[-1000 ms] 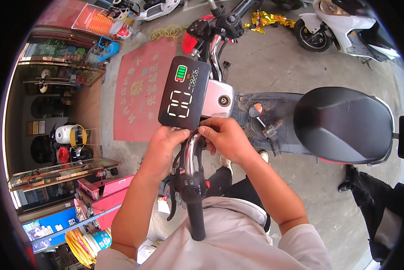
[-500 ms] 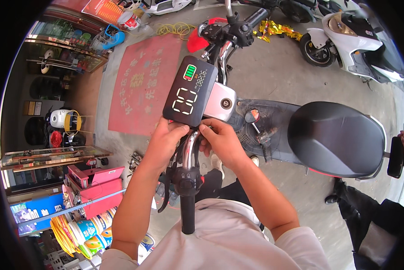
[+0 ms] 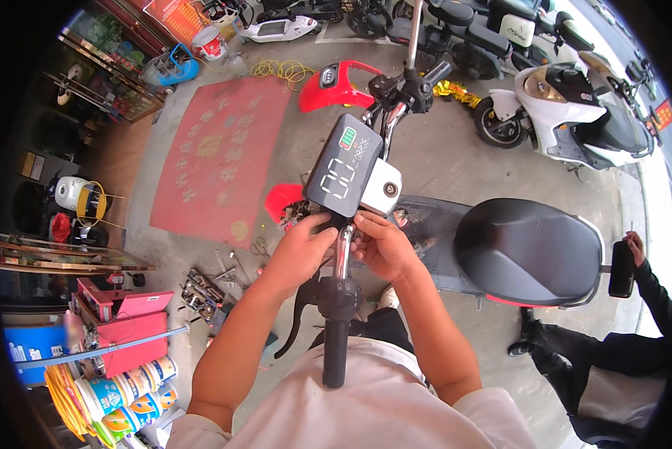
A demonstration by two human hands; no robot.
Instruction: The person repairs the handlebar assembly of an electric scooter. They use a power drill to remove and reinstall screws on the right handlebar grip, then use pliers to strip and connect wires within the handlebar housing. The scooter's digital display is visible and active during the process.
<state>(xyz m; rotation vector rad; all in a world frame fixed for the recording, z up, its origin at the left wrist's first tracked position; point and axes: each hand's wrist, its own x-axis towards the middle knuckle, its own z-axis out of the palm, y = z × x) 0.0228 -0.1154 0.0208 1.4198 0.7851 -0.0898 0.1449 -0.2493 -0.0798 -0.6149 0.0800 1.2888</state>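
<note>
A black digital display panel [image 3: 343,166] with lit green and white signs sits over the scooter's handlebar [image 3: 343,251]. My left hand [image 3: 304,247] is closed at the panel's near edge, left of the chrome bar, thumb and fingers drawn together. On the other side of the bar my right hand [image 3: 385,241] is closed too, its fingertips curled under the same edge. What the fingertips grip is hidden beneath the panel. Just nearer to me are the switch housing [image 3: 338,297], a black brake lever [image 3: 295,322] and a rubber grip [image 3: 336,355].
The scooter's black seat [image 3: 530,251] stretches to the right. Another person's hand [image 3: 635,247] is near a dark mirror-like panel [image 3: 620,269]. Loose parts [image 3: 205,295] lie on the floor at left. A red scooter cover [image 3: 336,86] and a white scooter [image 3: 553,101] stand farther off.
My view has shifted, bringing more of the far scooters and the red cover into sight. Both hands remain at the display's near edge, with fingers slightly repositioned.
</note>
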